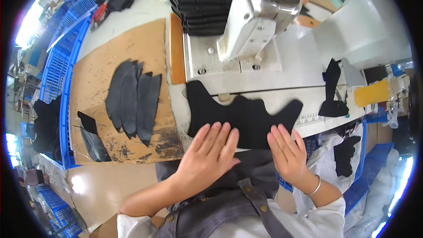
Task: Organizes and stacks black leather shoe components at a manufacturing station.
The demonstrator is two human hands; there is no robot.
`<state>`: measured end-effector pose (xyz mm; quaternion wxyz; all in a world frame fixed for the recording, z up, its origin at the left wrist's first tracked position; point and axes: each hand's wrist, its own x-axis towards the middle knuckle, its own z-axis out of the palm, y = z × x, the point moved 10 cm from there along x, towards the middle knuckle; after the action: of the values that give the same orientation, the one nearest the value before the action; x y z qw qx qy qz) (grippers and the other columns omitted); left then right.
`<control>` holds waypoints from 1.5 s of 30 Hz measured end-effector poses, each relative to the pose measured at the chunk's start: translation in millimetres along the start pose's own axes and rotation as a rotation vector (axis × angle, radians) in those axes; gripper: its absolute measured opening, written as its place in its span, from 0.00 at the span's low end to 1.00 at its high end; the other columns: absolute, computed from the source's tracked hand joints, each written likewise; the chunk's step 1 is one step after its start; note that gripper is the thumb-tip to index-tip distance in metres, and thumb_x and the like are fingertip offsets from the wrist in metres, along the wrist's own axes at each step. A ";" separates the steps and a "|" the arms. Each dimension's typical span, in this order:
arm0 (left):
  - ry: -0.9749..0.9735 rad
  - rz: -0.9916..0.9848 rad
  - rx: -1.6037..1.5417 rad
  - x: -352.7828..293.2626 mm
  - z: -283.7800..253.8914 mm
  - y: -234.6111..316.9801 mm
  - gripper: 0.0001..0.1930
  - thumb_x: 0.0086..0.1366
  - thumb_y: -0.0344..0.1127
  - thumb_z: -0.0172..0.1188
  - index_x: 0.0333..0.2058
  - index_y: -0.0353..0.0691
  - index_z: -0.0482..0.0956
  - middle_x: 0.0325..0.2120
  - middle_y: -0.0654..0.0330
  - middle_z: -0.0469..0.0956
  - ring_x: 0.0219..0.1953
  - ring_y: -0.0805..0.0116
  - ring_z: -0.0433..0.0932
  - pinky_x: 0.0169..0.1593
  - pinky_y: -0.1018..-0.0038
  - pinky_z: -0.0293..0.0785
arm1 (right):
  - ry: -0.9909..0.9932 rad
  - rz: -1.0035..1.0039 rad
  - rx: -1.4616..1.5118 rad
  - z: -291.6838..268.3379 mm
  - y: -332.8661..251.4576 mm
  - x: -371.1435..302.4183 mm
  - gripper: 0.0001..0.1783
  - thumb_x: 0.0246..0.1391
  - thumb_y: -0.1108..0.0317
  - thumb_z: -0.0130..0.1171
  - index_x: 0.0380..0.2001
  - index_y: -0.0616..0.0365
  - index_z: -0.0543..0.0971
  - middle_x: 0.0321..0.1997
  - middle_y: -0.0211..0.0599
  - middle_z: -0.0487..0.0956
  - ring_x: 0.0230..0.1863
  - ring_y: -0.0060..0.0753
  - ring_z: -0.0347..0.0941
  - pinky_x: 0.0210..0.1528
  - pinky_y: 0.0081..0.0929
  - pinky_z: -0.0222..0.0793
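A black cut fabric panel (238, 119) with a wavy upper edge lies flat on the white sewing table in front of me. My left hand (210, 154) rests with straight fingers on its lower left part. On its lower right corner lie the outstretched fingers of my right hand (288, 154), a bangle around that wrist. Neither hand grips anything. Just beyond the panel stands a white sewing machine (251, 22), its metal base plate (198, 61) behind the panel's upper edge.
Several dark leaf-shaped pieces (132, 101) lie on a worn brown board (88, 83) to the left, beside a blue crate (66, 75). Stacked black panels (202, 4) sit behind the machine. At right are a black strap-like piece (332, 88) and a yellow cylinder (372, 93).
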<state>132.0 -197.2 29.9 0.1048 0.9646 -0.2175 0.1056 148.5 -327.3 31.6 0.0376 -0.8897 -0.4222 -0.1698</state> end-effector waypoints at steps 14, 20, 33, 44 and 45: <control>0.515 -0.324 0.514 -28.3 -209.6 -87.7 0.26 0.51 0.17 0.50 0.52 0.33 0.74 0.48 0.48 0.77 0.52 0.50 0.75 0.57 0.60 0.68 | 0.347 0.206 0.556 -41.6 34.6 -10.0 0.23 0.47 0.74 0.57 0.50 0.67 0.72 0.57 0.53 0.73 0.59 0.57 0.68 0.60 0.44 0.63; 0.620 -0.232 0.595 88.3 -193.4 -173.9 0.16 0.59 0.27 0.50 0.46 0.39 0.75 0.47 0.53 0.77 0.49 0.56 0.77 0.50 0.63 0.73 | 0.376 0.225 0.642 -29.2 26.9 -11.2 0.21 0.47 0.75 0.56 0.48 0.66 0.73 0.56 0.50 0.74 0.59 0.55 0.67 0.59 0.42 0.64; 0.016 0.037 0.729 189.6 -80.1 -168.9 0.20 0.49 0.26 0.56 0.44 0.44 0.77 0.34 0.53 0.79 0.36 0.51 0.78 0.35 0.59 0.75 | 0.343 0.339 0.668 -10.7 43.6 -45.1 0.19 0.46 0.76 0.57 0.46 0.64 0.76 0.52 0.43 0.76 0.57 0.47 0.70 0.58 0.36 0.66; -0.848 -0.456 0.410 182.0 -51.4 -322.9 0.33 0.57 0.52 0.57 0.56 0.35 0.70 0.53 0.45 0.72 0.60 0.53 0.67 0.61 0.66 0.64 | 0.591 0.416 0.279 -28.7 99.4 -127.9 0.22 0.43 0.77 0.55 0.46 0.62 0.77 0.50 0.39 0.77 0.54 0.43 0.73 0.53 0.37 0.70; -0.792 -0.396 0.463 176.6 -51.9 -340.9 0.34 0.57 0.52 0.57 0.57 0.35 0.69 0.54 0.45 0.72 0.61 0.54 0.66 0.61 0.67 0.63 | 0.620 0.445 0.184 -32.4 113.9 -148.2 0.20 0.45 0.78 0.52 0.45 0.62 0.77 0.50 0.40 0.78 0.52 0.45 0.74 0.51 0.38 0.71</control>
<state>430.4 46.6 70.2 -0.1845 0.9515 -0.0240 -0.2450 140.0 -516.5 21.3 0.2790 -0.8589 -0.2008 -0.3797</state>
